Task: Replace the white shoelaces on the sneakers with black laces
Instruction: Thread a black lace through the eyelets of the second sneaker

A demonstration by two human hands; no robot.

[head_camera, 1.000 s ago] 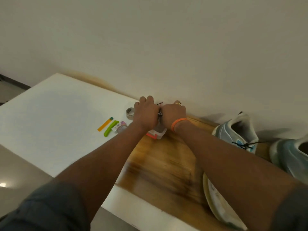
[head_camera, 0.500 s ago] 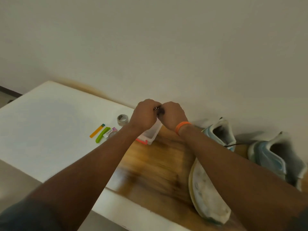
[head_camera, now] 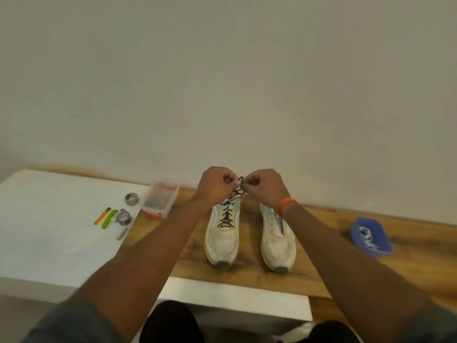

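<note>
Two worn white sneakers stand side by side on the wooden board point(head_camera: 247, 273), toes toward me. The left sneaker point(head_camera: 223, 240) has a black lace point(head_camera: 226, 215) threaded through its eyelets. The right sneaker point(head_camera: 278, 240) shows no lace in its eyelets. My left hand point(head_camera: 216, 185) and my right hand point(head_camera: 263, 186) are raised over the left sneaker's heel end, knuckles close together. Each pinches an end of the black lace, which forms small loops between them. An orange band circles my right wrist.
A white tabletop point(head_camera: 54, 219) lies to the left with a clear plastic box point(head_camera: 160, 200), two small metal tins point(head_camera: 131, 199), an orange and a green strip point(head_camera: 109, 219). A blue tray point(head_camera: 370, 236) holding white laces sits on the wood at right. A wall rises behind.
The view has swung right and down, bringing both sneakers upright into the centre. My hands have stayed together on the black lace and now hold it above the left sneaker.
</note>
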